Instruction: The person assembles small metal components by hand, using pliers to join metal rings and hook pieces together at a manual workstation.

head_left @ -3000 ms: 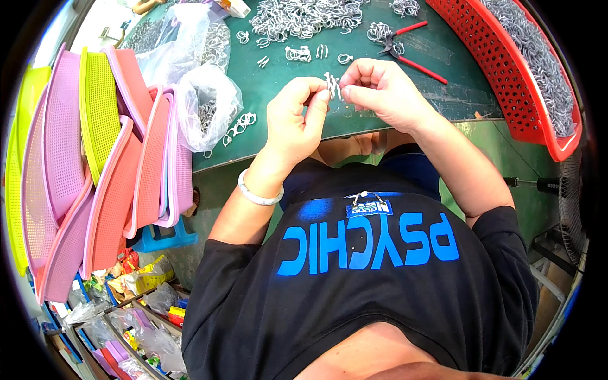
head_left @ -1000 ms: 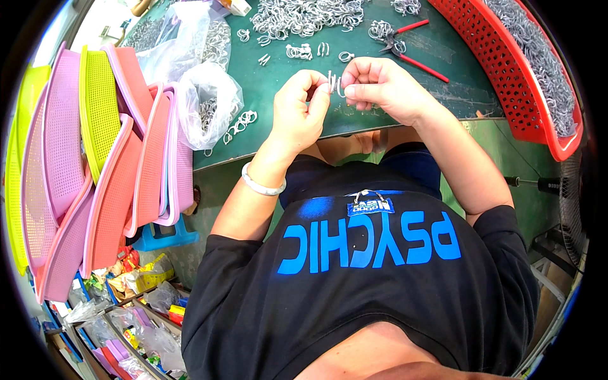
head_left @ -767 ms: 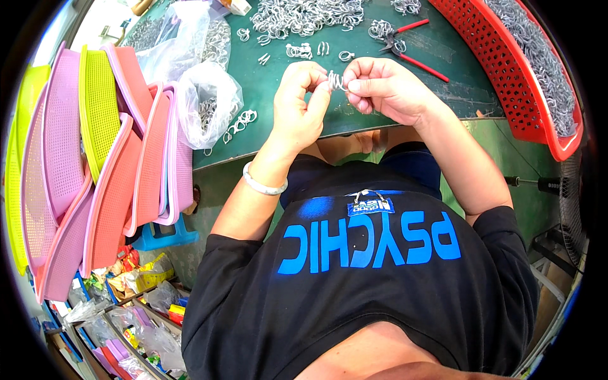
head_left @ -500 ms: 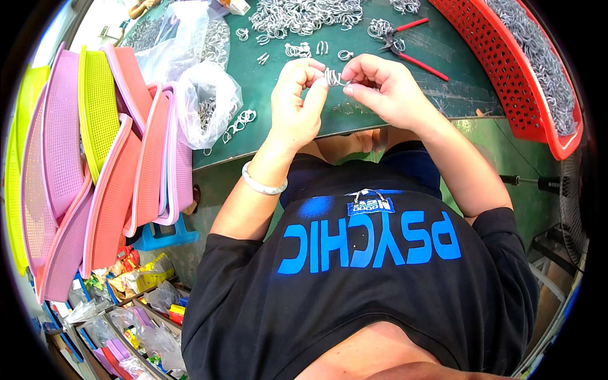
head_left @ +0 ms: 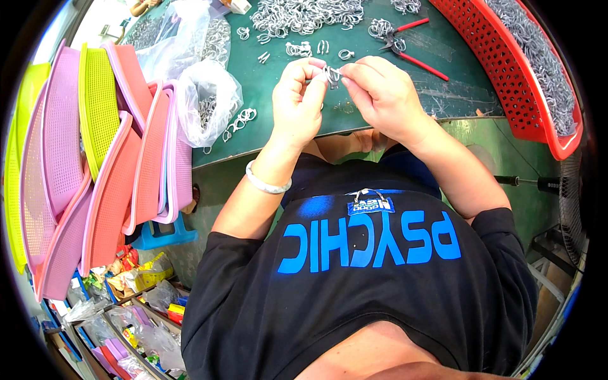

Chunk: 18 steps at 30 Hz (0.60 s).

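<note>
Between my two hands, at the near edge of the green table (head_left: 449, 98), is a small bunch of silver metal rings (head_left: 331, 75). My left hand (head_left: 300, 95) grips the bunch between thumb and fingers. On its other side, my right hand (head_left: 385, 95) is closed in a pinch at the end of a ring; the fingertips partly hide what they hold. Just beyond my hands lie a few small groups of rings (head_left: 299, 49) and a single ring (head_left: 346, 54). Pliers with red handles (head_left: 424, 66) rest farther right, their jaws beside more rings.
A large heap of rings (head_left: 304, 16) covers the table's far middle. At right stands a red perforated basket (head_left: 506, 82) full of grey metal pieces. A clear plastic bag (head_left: 218, 95) holding rings sits left, beside stacked colored plastic baskets (head_left: 101, 107). Cluttered bins (head_left: 136, 323) stand lower left.
My right hand has turned, its fingers drawing closer together, and has shifted slightly at the rings. The bunch has tilted a little. My left hand has hardly moved.
</note>
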Each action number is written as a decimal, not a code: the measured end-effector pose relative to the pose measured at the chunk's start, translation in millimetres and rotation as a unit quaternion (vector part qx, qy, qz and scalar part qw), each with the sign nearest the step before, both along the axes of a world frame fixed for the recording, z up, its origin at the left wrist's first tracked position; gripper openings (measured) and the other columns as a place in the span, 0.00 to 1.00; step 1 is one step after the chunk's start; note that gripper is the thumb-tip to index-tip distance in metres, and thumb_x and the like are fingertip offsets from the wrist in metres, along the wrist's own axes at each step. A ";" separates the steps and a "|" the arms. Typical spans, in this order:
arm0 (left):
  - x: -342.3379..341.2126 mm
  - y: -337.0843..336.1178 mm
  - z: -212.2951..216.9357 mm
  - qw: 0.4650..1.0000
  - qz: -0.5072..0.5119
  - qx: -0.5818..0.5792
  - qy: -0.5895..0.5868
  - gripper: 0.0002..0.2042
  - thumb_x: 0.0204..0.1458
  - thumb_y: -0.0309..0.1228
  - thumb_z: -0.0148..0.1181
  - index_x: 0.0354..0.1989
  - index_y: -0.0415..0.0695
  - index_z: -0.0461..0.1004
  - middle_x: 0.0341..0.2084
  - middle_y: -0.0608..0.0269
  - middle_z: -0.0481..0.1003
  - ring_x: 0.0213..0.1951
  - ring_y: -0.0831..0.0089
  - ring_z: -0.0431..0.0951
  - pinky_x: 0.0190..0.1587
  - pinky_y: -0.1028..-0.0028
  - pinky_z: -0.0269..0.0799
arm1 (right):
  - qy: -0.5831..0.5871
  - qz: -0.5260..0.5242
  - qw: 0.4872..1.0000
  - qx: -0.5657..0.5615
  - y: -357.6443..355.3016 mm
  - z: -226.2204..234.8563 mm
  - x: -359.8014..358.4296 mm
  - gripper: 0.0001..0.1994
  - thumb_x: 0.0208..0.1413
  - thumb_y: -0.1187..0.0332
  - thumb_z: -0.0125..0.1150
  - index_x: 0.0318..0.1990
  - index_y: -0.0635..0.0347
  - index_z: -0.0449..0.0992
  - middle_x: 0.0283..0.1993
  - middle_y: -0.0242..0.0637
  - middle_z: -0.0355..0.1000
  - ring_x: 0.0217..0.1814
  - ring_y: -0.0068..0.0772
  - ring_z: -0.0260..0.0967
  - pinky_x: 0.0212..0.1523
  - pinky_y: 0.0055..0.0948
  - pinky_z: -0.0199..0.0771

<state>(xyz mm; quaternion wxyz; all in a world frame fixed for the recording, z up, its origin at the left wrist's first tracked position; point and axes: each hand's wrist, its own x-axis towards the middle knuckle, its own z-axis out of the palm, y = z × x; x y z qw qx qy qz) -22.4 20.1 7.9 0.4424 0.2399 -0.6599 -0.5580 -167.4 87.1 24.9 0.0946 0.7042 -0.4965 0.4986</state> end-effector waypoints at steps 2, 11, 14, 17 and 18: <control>-1.7 0.4 -3.4 1.000 0.003 0.021 0.012 0.03 0.52 0.20 0.47 0.30 0.36 0.69 0.38 0.62 0.68 0.33 0.82 0.68 0.39 0.81 0.65 | -0.083 0.023 0.993 0.075 3.8 -1.5 5.7 0.05 0.43 0.74 0.57 0.30 0.60 0.71 0.23 0.40 0.65 0.26 0.42 0.65 0.26 0.32 0.66; -2.6 3.7 -2.7 0.996 0.031 -0.076 -0.020 0.02 0.50 0.19 0.49 0.29 0.38 0.68 0.38 0.61 0.67 0.32 0.83 0.67 0.38 0.82 0.65 | -0.009 -0.028 0.990 0.138 2.0 5.9 5.0 0.05 0.47 0.70 0.51 0.28 0.62 0.68 0.23 0.43 0.67 0.27 0.44 0.68 0.28 0.38 0.67; -2.2 2.2 -7.6 0.996 0.030 -0.071 -0.032 0.02 0.50 0.20 0.49 0.29 0.38 0.68 0.38 0.61 0.67 0.32 0.83 0.67 0.37 0.82 0.65 | 0.097 -0.057 0.983 0.146 -0.4 11.7 3.1 0.06 0.46 0.69 0.50 0.27 0.63 0.68 0.23 0.43 0.68 0.28 0.44 0.69 0.29 0.38 0.68; -4.3 -1.4 -13.1 0.996 0.026 -0.082 -0.023 0.02 0.51 0.20 0.48 0.30 0.38 0.68 0.38 0.61 0.67 0.31 0.82 0.68 0.36 0.81 0.67 | 0.173 -0.056 0.970 0.163 -5.3 14.6 -1.3 0.06 0.46 0.69 0.49 0.28 0.63 0.69 0.23 0.43 0.68 0.28 0.44 0.69 0.29 0.37 0.69; -6.5 -1.0 -14.0 0.999 0.019 -0.044 0.007 0.02 0.50 0.20 0.49 0.27 0.37 0.68 0.37 0.60 0.67 0.28 0.82 0.69 0.32 0.82 0.68 | 0.202 -0.053 0.963 0.173 -6.7 15.5 -2.8 0.06 0.46 0.69 0.49 0.28 0.63 0.69 0.23 0.44 0.69 0.28 0.44 0.69 0.29 0.37 0.69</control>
